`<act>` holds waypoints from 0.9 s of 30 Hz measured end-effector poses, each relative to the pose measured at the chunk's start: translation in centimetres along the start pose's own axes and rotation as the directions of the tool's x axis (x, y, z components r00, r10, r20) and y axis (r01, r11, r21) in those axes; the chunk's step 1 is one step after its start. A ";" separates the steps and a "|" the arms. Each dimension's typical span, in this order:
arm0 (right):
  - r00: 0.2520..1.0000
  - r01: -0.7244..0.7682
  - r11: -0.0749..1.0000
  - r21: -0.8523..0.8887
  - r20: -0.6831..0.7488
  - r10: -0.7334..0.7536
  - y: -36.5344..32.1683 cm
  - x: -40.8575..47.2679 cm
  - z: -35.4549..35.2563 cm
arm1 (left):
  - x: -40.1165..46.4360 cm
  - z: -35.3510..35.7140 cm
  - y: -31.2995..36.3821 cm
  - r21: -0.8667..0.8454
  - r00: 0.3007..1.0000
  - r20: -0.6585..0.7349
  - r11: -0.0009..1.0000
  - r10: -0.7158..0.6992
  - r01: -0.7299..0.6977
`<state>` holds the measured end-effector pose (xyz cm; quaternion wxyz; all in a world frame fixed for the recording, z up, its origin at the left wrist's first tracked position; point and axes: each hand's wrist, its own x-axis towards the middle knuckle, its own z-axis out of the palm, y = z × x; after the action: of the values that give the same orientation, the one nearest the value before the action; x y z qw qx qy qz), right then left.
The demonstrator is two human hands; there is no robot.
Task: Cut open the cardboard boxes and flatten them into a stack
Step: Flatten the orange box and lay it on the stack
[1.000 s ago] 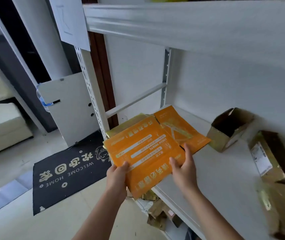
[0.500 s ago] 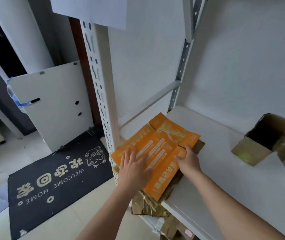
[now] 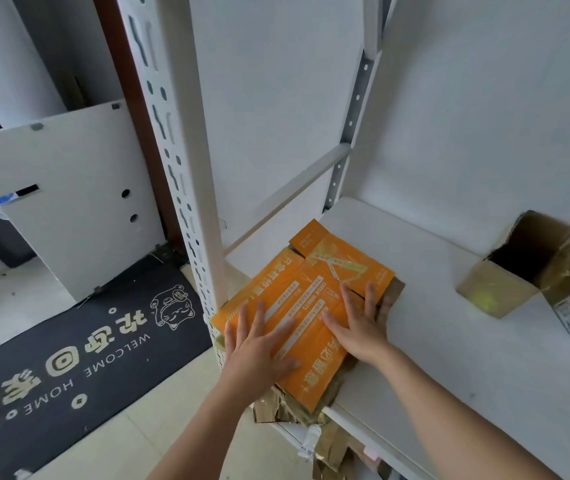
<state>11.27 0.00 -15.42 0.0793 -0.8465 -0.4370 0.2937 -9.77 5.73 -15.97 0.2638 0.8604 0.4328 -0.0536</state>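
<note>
Shelf (image 3: 450, 306): orange flattened box (image 3: 308, 299), "SHOUSHI".

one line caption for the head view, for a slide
Both hands, left and right, press a flattened orange box flat onto the cardboard stack at the white shelf corner.

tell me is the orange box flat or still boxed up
Flat: the orange box lies spread on the stack, both hands pressing it down.
</note>
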 end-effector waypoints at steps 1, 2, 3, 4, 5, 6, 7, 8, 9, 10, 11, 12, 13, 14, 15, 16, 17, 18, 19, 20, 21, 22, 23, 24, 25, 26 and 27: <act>1.000 0.020 0.999 0.028 0.020 -0.020 0.3 0.0 -0.1 | 0.0 0.2 -0.3 -0.059 1.000 -0.004 0.998 0.009 -0.009; 0.999 0.034 0.999 0.032 0.031 -0.035 0.5 0.0 -0.1 | 0.0 0.3 -0.5 -0.102 1.000 -0.005 0.995 0.012 -0.013; 0.999 0.038 0.999 0.013 0.035 -0.039 0.6 0.0 0.0 | 0.2 0.3 -0.7 -0.119 1.000 -0.001 0.993 0.007 -0.007; 0.999 0.031 0.999 -0.015 0.042 -0.030 0.5 0.1 -0.1 | 0.3 0.2 -0.7 -0.108 1.000 0.007 0.994 -0.002 0.003; 0.998 0.014 0.999 -0.044 0.060 -0.012 0.3 0.2 -0.2 | 0.4 0.0 -0.5 -0.073 1.000 0.014 0.997 -0.014 0.015; 0.996 -0.006 0.997 -0.073 0.088 0.012 0.0 0.3 -0.5 | 0.4 -0.3 -0.1 -0.031 0.999 0.019 0.999 -0.028 0.029; 0.993 -0.018 0.994 -0.105 0.118 0.030 -0.3 0.2 -1.0 | 0.2 -0.5 0.6 0.010 0.999 0.015 0.999 -0.045 0.045; 0.988 -0.018 0.989 -0.144 0.150 0.040 -0.6 -0.1 -1.6 | -0.2 -0.8 1.4 0.041 0.998 0.005 0.997 -0.065 0.065; 0.983 -0.006 0.983 -0.182 0.180 0.039 -0.8 -0.5 -2.4 | -0.7 -1.0 2.3 0.049 0.996 -0.008 0.995 -0.085 0.085; 0.979 0.015 0.978 -0.208 0.200 0.028 -0.7 -1.1 -3.2 | -1.2 -1.2 3.3 0.027 0.995 -0.019 0.995 -0.101 0.101; 0.979 0.038 0.975 -0.218 0.203 0.008 -0.5 -1.9 -3.9 | -1.7 -1.4 4.2 -0.016 0.993 -0.022 0.994 -0.113 0.112; 0.983 0.057 0.974 -0.218 0.185 -0.016 -0.1 -2.7 -4.6 | -2.2 -1.6 5.0 -0.057 0.993 -0.021 0.991 -0.119 0.118; 0.989 0.070 0.973 -0.219 0.143 -0.039 0.5 -3.6 -5.3 | -2.5 -1.8 5.8 -0.079 0.993 -0.030 0.991 -0.115 0.112; 0.995 0.074 0.972 -0.224 0.088 -0.055 1.4 -4.5 -6.1 | -2.6 -2.1 6.7 -0.084 0.994 -0.054 0.992 -0.100 0.096; 0.997 0.071 0.971 -0.230 0.029 -0.066 2.5 -5.2 -6.9 | -2.7 -2.3 7.7 -0.083 0.993 -0.085 0.994 -0.081 0.074; 0.997 0.060 0.970 -0.235 -0.028 -0.069 3.7 -5.9 -7.8 | -2.8 -2.6 8.8 -0.085 0.991 -0.117 0.995 -0.060 0.050; 0.994 0.045 0.970 -0.240 -0.083 -0.067 5.1 -6.6 -8.7 | -2.7 -2.8 10.1 -0.085 0.989 -0.142 0.996 -0.035 0.024; 0.989 0.023 0.969 -0.246 -0.135 -0.058 6.6 -7.3 -9.6 | -2.8 -2.9 11.5 -0.072 0.987 -0.160 0.997 -0.008 -0.004; 0.982 -0.005 0.968 -0.250 -0.185 -0.043 8.2 -7.9 -10.5 | -2.8 -2.8 12.9 -0.042 0.985 -0.172 0.998 0.028 -0.035; 0.972 -0.036 0.966 -0.254 -0.235 -0.026 9.9 -8.4 -11.3 | -2.8 -2.7 14.4 -0.002 0.980 -0.184 0.997 0.073 -0.075; 0.958 -0.065 0.963 -0.262 -0.287 -0.014 11.5 -8.8 -12.1 | -2.8 -2.3 15.7 0.042 0.973 -0.195 0.992 0.125 -0.119; 0.940 -0.094 0.957 -0.274 -0.340 -0.005 13.0 -9.1 -12.8 | -2.7 -1.8 16.9 0.086 0.963 -0.204 0.983 0.177 -0.163; 0.921 -0.123 0.951 -0.285 -0.390 0.003 14.5 -9.2 -13.6 | -2.5 -1.2 18.2 0.125 0.953 -0.204 0.972 0.223 -0.200; 0.900 -0.152 0.947 -0.284 -0.435 0.014 15.7 -9.1 -14.3 | -2.3 -0.5 19.2 0.162 0.947 -0.192 0.960 0.258 -0.229; 0.880 -0.175 0.946 -0.275 -0.474 0.025 16.9 -8.8 -15.1 | -2.2 0.2 20.2 0.189 0.943 -0.179 0.951 0.280 -0.246; 0.862 -0.190 0.945 -0.267 -0.506 0.030 17.9 -8.4 -16.0 | -1.9 1.1 21.2 0.208 0.943 -0.165 0.945 0.288 -0.252; 0.850 -0.200 0.942 -0.270 -0.526 0.030 18.8 -7.9 -16.8 | -1.6 2.0 22.2 0.222 0.946 -0.152 0.943 0.285 -0.248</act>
<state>30.33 -15.48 -5.67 0.0392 -0.9205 -0.3886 -0.0123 6.64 -7.20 -8.09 0.1401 0.9346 0.3265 0.0181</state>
